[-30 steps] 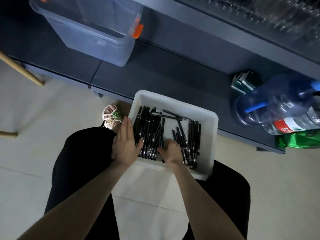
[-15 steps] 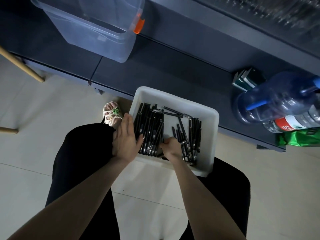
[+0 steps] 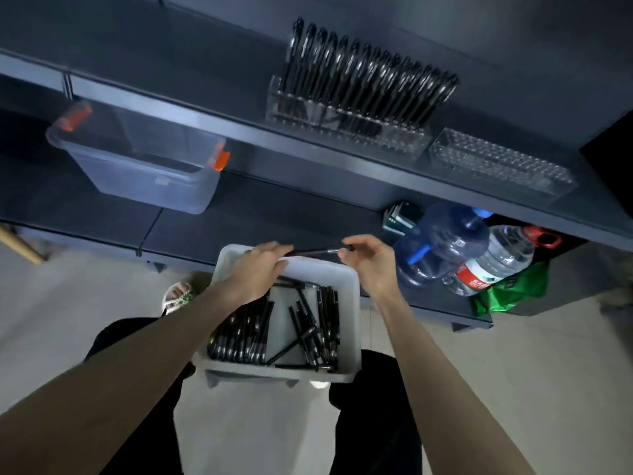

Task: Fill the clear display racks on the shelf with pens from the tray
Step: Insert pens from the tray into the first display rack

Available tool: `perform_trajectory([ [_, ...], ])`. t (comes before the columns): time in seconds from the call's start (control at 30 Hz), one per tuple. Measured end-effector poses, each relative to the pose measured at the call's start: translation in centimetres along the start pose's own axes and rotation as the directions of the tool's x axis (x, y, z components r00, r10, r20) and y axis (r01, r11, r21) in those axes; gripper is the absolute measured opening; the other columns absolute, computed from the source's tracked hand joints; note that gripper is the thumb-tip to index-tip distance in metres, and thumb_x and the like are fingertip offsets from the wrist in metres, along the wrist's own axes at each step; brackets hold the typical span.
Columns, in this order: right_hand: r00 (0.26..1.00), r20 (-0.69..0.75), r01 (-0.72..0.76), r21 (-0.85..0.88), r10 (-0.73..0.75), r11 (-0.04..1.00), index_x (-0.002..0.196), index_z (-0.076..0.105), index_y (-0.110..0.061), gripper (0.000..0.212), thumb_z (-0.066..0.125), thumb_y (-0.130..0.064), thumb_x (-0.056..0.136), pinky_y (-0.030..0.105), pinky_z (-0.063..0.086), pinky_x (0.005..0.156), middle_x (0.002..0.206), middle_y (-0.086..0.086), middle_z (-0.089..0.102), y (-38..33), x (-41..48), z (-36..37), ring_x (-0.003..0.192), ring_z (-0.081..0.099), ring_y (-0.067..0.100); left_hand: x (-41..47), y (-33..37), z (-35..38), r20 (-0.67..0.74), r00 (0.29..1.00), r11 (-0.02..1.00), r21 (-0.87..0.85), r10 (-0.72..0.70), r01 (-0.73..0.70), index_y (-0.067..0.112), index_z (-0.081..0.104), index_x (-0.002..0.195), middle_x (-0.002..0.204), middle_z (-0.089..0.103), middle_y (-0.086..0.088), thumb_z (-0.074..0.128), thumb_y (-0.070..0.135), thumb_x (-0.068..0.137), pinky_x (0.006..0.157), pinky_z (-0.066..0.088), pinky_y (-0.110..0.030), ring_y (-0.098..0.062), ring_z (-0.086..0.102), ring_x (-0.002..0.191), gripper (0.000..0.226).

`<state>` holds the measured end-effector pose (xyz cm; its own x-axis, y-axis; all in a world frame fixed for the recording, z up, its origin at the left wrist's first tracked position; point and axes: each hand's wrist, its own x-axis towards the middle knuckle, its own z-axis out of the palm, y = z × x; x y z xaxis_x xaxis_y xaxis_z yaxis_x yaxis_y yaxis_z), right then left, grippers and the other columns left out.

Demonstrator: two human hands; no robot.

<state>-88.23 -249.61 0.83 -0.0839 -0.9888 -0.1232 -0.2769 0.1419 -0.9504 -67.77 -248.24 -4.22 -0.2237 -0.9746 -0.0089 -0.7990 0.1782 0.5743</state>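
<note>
A white tray [image 3: 353,305] of loose black pens [image 3: 250,332] sits on the person's lap. Above its far edge, the left hand [image 3: 259,270] and right hand [image 3: 370,265] hold one black pen [image 3: 317,251] level between them, each gripping an end. On the shelf [image 3: 222,73] above, a clear rack [image 3: 346,126] is packed with upright pens, and a second clear rack [image 3: 500,163] stands just beside it on the right.

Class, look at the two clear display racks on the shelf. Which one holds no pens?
The right-hand rack: its holes stand bare, while the left-hand rack beside it is packed with black pens.
</note>
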Motion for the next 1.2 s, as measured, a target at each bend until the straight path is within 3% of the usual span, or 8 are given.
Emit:
perform_trajectory([
  [0.2,0.986,-0.107,0.149,0.215,-0.129,0.965,0.093,0.058,-0.014,0.030,0.068,0.010,0.078,0.021,0.052,0.072,0.079,0.003,0.060,-8.3,2.1,-3.4,0.073,0.059,0.013,4.1,5.5,-5.8,-0.160,0.983,0.981,-0.152,0.093,-0.118,0.005,0.064,0.115,0.110,0.066,-0.011,0.057,0.011,0.092,0.090,0.045,-0.034,-0.026,0.060,0.102,0.026],
  [0.4,0.953,-0.189,0.282,0.251,-0.238,0.926,0.100,0.054,-0.016,0.030,0.067,0.004,0.082,0.033,0.056,0.073,0.073,0.004,0.058,-13.4,4.1,-4.1,0.069,0.060,0.016,7.7,9.1,-8.9,-0.272,0.957,0.943,-0.283,0.099,-0.178,0.005,0.069,0.102,0.095,0.070,-0.006,0.066,0.009,0.085,0.086,0.048,-0.025,-0.016,0.064,0.086,0.018],
  [0.5,0.928,-0.244,0.329,0.172,-0.283,0.929,0.105,0.054,-0.016,0.032,0.065,0.005,0.084,0.038,0.058,0.075,0.074,0.006,0.059,-15.2,5.7,-4.2,0.069,0.062,0.020,9.3,10.1,-9.6,-0.289,0.954,0.920,-0.347,0.083,-0.185,0.006,0.068,0.103,0.096,0.069,-0.006,0.069,0.009,0.083,0.086,0.049,-0.025,-0.014,0.063,0.086,0.021],
  [0.6,0.879,-0.337,0.373,0.046,-0.337,0.927,0.104,0.052,-0.025,0.037,0.065,0.003,0.083,0.042,0.057,0.078,0.078,0.005,0.059,-16.5,7.6,-4.8,0.072,0.062,0.020,10.6,9.8,-10.4,-0.339,0.940,0.921,-0.349,0.050,-0.175,0.011,0.059,0.122,0.111,0.059,-0.003,0.068,0.017,0.084,0.086,0.045,-0.019,-0.010,0.057,0.096,0.039],
  [0.73,0.771,-0.457,0.441,-0.120,-0.443,0.890,0.110,0.054,-0.013,0.030,0.066,-0.003,0.085,0.018,0.047,0.069,0.079,-0.005,0.057,-18.3,9.8,-6.2,0.063,0.054,-0.002,12.0,7.9,-12.0,-0.539,0.838,0.976,-0.212,-0.081,-0.042,0.009,0.047,0.133,0.124,0.045,-0.010,0.068,0.022,0.084,0.096,0.038,-0.031,-0.024,0.046,0.115,0.054],
  [0.8,0.729,-0.459,0.465,-0.212,-0.508,0.859,0.111,0.055,-0.010,0.028,0.064,-0.003,0.086,0.015,0.046,0.067,0.081,-0.004,0.058,-18.9,10.7,-6.5,0.063,0.053,-0.002,12.9,6.7,-12.7,-0.607,0.782,0.983,-0.181,-0.143,0.039,0.004,0.039,0.137,0.131,0.038,-0.018,0.071,0.023,0.082,0.101,0.033,-0.039,-0.033,0.037,0.122,0.066],
  [1.0,0.608,-0.410,0.532,-0.425,-0.680,0.732,0.110,0.058,-0.005,0.027,0.061,0.004,0.085,0.042,0.054,0.072,0.083,0.001,0.056,-18.2,13.5,-5.9,0.073,0.057,0.019,15.6,4.7,-13.6,-0.496,0.822,0.946,-0.286,-0.280,0.150,0.011,0.015,0.148,0.150,0.020,-0.011,0.067,0.028,0.085,0.108,0.029,-0.042,-0.030,0.024,0.135,0.084],
  [1.2,0.607,-0.350,0.520,-0.504,-0.713,0.690,0.112,0.060,-0.006,0.028,0.063,0.002,0.085,0.041,0.053,0.072,0.080,0.003,0.057,-17.0,14.9,-5.1,0.071,0.058,0.022,16.6,3.8,-13.6,-0.506,0.814,0.945,-0.289,-0.286,0.153,0.006,0.033,0.143,0.145,0.036,-0.012,0.062,0.025,0.089,0.104,0.034,-0.039,-0.030,0.039,0.129,0.063],
])
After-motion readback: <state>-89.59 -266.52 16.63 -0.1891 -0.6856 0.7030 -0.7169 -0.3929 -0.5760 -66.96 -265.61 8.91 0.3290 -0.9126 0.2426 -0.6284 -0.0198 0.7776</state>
